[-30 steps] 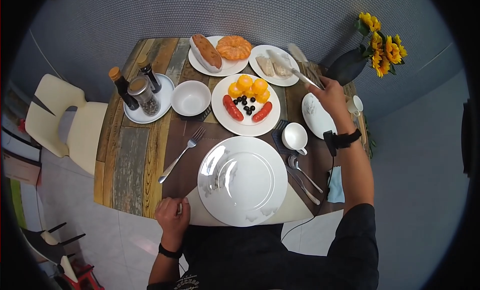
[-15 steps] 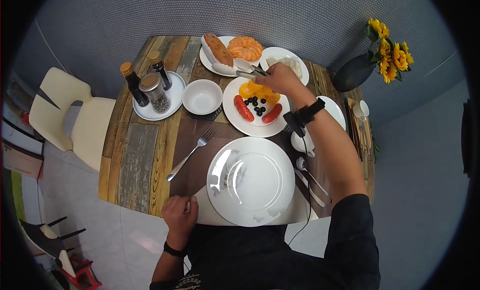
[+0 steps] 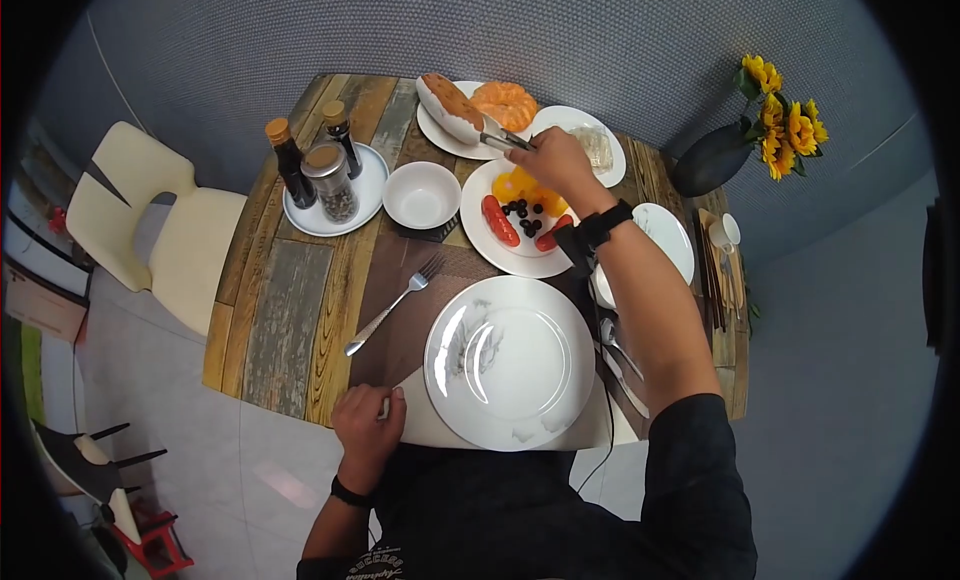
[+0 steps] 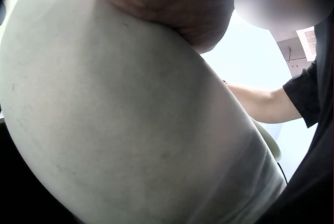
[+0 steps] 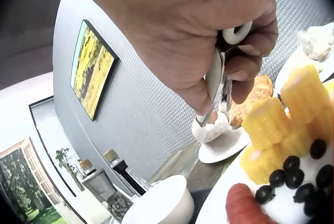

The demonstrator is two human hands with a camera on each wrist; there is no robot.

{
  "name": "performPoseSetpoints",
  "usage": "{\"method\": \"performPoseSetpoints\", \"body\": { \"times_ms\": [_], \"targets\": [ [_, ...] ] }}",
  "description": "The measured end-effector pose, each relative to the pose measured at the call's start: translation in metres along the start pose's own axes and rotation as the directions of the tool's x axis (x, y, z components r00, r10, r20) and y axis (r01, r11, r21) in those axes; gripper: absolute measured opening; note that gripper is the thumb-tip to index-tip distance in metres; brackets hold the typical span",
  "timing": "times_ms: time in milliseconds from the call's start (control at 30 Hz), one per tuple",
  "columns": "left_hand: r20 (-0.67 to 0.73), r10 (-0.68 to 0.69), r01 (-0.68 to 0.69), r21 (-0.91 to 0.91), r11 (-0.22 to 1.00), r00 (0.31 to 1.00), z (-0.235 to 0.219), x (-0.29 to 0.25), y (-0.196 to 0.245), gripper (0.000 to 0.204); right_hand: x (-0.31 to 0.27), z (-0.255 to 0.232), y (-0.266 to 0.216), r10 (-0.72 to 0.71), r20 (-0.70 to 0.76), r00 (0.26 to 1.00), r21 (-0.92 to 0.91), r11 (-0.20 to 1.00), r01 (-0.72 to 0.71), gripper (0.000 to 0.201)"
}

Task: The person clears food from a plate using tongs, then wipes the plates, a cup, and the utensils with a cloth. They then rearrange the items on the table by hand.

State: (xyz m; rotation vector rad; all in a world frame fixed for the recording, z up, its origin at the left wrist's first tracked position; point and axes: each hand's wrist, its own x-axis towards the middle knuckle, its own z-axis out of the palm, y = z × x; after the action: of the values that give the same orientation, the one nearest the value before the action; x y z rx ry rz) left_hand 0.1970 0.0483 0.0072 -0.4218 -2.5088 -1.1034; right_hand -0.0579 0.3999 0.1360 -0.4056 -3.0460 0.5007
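My right hand [image 3: 552, 161] pinches metal tongs [image 3: 497, 140], whose far ends reach the long bread roll [image 3: 449, 108] on the back plate [image 3: 437, 137]. In the right wrist view the hand [image 5: 203, 36] holds the tongs [image 5: 215, 80] with their arms close together, and the roll's pale end [image 5: 211, 130] lies just past them. A round orange pastry [image 3: 505, 106] sits beside the roll. My left hand [image 3: 368, 420] rests at the table's front edge with fingers curled, left of the large white plate [image 3: 510, 365]. Whether the tongs grip the roll is hard to tell.
Corn, sausages [image 3: 499, 221] and black olives share the middle plate [image 3: 487, 248]. Left of it stand a bowl [image 3: 421, 196] and a tray [image 3: 375, 195] of bottles. A wrapped-food plate [image 3: 612, 145], a vase [image 3: 712, 161], a fork [image 3: 398, 302] and a cup [image 3: 603, 288] are around.
My right hand has moved left from the wrapped-food plate to the bread plate, carrying the tongs, whose ends have come closer together at the roll. The left hand stays at the edge.
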Motion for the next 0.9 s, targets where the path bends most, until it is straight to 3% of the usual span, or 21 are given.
{"method": "performPoseSetpoints", "body": {
  "times_ms": [200,333,400,600,667,700,833,900],
  "targets": [
    [-0.013,0.005,-0.005,0.0,1.0,1.0,0.002,-0.002,-0.001,0.017,0.002,-0.015,0.036,-0.033,-0.026,0.999,0.263,0.964,0.039,0.044],
    [-0.015,0.007,-0.007,-0.006,1.0,1.0,0.001,-0.001,0.001,0.018,-0.019,-0.032,0.05,0.037,-0.025,0.999,0.365,0.931,-0.026,0.04],
    [-0.012,0.009,-0.009,-0.002,1.0,1.0,0.001,-0.002,0.0,0.018,-0.038,-0.041,0.054,0.052,-0.028,0.998,0.499,0.866,-0.031,0.034],
    [-0.024,0.018,-0.018,-0.003,1.0,1.0,0.002,-0.002,0.001,0.019,-0.073,-0.069,0.121,0.132,-0.045,0.99,0.609,0.789,-0.078,0.032],
    [-0.021,0.023,-0.023,-0.012,1.0,1.0,0.002,-0.001,0.002,0.019,-0.101,-0.088,0.144,0.156,-0.083,0.984,0.65,0.757,-0.065,0.037],
    [-0.031,0.024,-0.024,-0.002,1.0,0.999,0.003,-0.001,0.003,0.018,-0.12,-0.096,0.15,0.216,-0.129,0.968,0.642,0.762,-0.085,0.027],
    [-0.033,0.023,-0.024,-0.008,1.0,0.999,0.003,-0.001,0.003,0.016,-0.185,-0.117,0.222,0.282,-0.235,0.93,0.609,0.788,-0.085,0.031],
    [-0.026,0.023,-0.023,-0.004,1.0,0.999,0.003,-0.002,0.004,0.016,-0.218,-0.122,0.245,0.406,-0.258,0.877,0.534,0.816,-0.22,0.031]
  ]
}}
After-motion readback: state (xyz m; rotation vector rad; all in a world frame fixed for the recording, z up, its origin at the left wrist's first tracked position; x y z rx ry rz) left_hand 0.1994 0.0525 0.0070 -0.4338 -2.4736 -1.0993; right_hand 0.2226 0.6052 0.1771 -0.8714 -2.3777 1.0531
